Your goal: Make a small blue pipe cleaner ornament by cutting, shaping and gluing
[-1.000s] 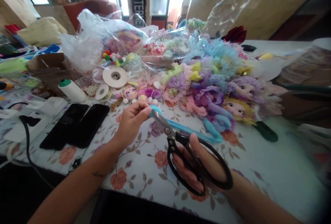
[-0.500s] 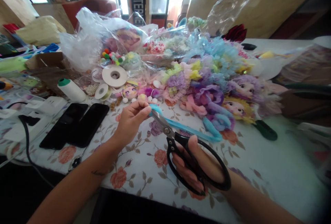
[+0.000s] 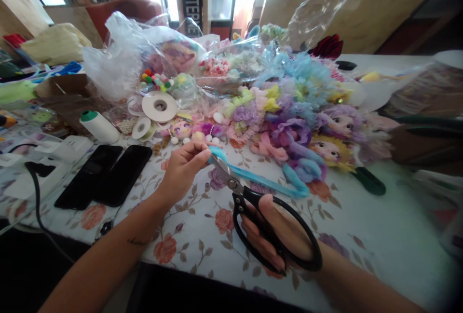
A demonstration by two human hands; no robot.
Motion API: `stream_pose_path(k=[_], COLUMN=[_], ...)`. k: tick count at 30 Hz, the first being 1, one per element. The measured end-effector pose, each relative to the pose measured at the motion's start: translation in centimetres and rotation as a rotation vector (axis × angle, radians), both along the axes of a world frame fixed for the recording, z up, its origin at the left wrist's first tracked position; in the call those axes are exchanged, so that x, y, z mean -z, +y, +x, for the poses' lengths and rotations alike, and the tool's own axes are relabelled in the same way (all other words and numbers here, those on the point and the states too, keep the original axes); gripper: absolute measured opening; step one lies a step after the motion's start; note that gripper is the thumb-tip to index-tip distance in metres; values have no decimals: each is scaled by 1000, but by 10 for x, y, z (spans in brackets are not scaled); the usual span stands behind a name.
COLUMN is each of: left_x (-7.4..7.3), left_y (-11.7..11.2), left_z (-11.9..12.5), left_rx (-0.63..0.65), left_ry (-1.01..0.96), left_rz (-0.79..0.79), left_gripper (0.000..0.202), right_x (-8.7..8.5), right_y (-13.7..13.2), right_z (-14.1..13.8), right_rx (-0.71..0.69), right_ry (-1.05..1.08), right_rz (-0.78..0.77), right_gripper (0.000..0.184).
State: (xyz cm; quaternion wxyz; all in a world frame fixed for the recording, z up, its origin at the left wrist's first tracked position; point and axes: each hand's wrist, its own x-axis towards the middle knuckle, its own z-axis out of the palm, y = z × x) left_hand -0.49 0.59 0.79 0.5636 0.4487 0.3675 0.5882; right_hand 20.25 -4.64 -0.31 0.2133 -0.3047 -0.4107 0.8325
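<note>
Between thumb and fingers my left hand [image 3: 188, 163] pinches one end of a light blue mesh ribbon [image 3: 267, 183]. The strip runs off to the right over the flowered tablecloth and folds back near a purple and blue mesh coil [image 3: 307, 162]. My right hand [image 3: 278, 231] is wrapped in the loops of large black-handled scissors [image 3: 237, 185]. Their blades point up and left, with the tips at the blue ribbon right beside my left fingertips. The blades look closed or nearly so; whether ribbon lies between them is hidden.
Two black phones [image 3: 125, 175] lie left, by a white power strip [image 3: 34, 173] with cables. Behind are a green-topped thread cone [image 3: 99, 127], ribbon spools [image 3: 159, 106] and clear plastic bags [image 3: 119, 57]. Doll faces [image 3: 331, 151] and ruffled mesh [image 3: 304, 72] are heaped at right.
The scissor handles have spread very slightly and my right thumb has shifted a little. My left hand keeps its pinch, and the view has drifted slightly.
</note>
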Motion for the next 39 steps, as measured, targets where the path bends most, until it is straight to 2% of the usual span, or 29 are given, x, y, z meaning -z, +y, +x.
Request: stream_pose_path(k=[17, 28, 39], left_x=[0, 1, 5], left_y=[1, 2, 4], left_z=[2, 0, 0], left_rx=[29, 79, 103], left_ry=[-88, -111, -152], left_rz=[-40, -26, -59], left_gripper=[15, 12, 9], right_x=[-13, -6, -11], right_y=[-1, 0, 0], right_z=[-2, -2, -3], right_rx=[15, 23, 68], right_ry=[-109, -97, -94], right_rz=[41, -15, 90], right_gripper=[67, 70, 67])
